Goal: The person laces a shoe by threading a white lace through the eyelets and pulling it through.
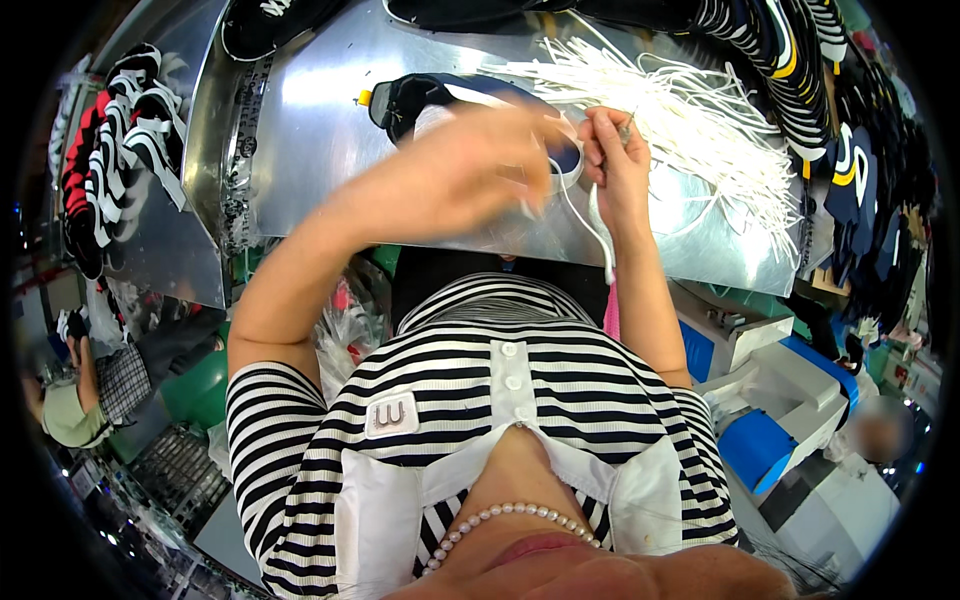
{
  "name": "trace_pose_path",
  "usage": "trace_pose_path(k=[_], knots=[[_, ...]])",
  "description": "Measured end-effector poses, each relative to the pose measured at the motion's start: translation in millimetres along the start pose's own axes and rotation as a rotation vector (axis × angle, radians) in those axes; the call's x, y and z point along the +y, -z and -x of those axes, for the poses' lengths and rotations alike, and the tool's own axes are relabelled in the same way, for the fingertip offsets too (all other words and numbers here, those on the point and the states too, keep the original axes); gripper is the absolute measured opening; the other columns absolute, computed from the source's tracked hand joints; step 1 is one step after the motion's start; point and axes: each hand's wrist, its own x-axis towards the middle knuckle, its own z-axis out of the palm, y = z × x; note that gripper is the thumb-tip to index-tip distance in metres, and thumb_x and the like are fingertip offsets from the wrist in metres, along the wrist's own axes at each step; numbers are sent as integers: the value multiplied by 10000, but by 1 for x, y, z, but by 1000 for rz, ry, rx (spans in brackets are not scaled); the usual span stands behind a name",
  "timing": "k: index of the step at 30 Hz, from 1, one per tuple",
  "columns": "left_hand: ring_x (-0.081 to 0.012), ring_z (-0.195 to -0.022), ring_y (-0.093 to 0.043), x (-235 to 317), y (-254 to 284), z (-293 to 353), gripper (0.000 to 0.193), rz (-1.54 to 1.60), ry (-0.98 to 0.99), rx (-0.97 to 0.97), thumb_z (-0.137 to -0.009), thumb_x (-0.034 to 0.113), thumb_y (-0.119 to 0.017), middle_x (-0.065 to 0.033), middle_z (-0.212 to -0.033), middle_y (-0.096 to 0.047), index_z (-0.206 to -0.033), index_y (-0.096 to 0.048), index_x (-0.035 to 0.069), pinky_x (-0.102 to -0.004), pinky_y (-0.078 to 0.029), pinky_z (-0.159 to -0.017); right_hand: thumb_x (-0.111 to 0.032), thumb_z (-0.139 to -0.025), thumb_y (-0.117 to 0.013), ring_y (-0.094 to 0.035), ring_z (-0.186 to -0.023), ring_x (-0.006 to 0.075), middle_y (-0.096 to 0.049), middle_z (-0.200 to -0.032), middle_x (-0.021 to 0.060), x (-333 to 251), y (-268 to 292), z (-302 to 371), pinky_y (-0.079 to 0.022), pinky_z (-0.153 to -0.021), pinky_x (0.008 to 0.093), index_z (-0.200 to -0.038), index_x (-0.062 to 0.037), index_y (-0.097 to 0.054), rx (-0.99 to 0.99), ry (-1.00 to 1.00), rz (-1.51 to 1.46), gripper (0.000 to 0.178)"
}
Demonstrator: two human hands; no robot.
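Observation:
A dark navy shoe upper (pixel 402 104) with white trim and a small yellow tab at its left end lies on the metal table in front of me. My left hand (pixel 470 170) is over its near side, smeared by motion, so its fingers cannot be made out. Beside the upper's right end, my right hand (pixel 617 165) is closed with thumb and fingers pinched on a white shoelace (pixel 603 235), one end of which hangs toward the table's near edge. A thin loop of lace runs between the two hands. Part of the upper is hidden behind my left hand.
A large heap of white shoelaces (pixel 700 130) spreads over the right of the metal table (pixel 320 140). Dark uppers (pixel 275 25) lie along its far edge, with stacked striped uppers (pixel 800 80) at the right. More red, black and white pieces (pixel 110 150) lie at the left; a blue-and-white machine (pixel 770 400) stands lower right.

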Motion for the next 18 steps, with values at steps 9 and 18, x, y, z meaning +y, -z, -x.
trace_pose_path(k=[9,18], knots=[[-262,-1004,-628,-33,-20,-19,144,-266,211,197,-851,107,-706,-110,-1103,-663,-958,-658,23,-353,-502,-806,-161,-889,-716,-490,-652,50,-566,-744,-50,7,-31,12,-419,-600,221,-1006,-30,-695,-218,-103,109,177],[-176,-887,-645,-76,-11,30,667,505,1191,12,-939,608,-535,-104,-946,-697,-1167,-654,-7,-285,-493,-826,-102,-814,-773,-595,-672,65,-676,-781,9,28,-39,-2,-467,-615,207,-1130,8,-658,-61,-27,350,353]])
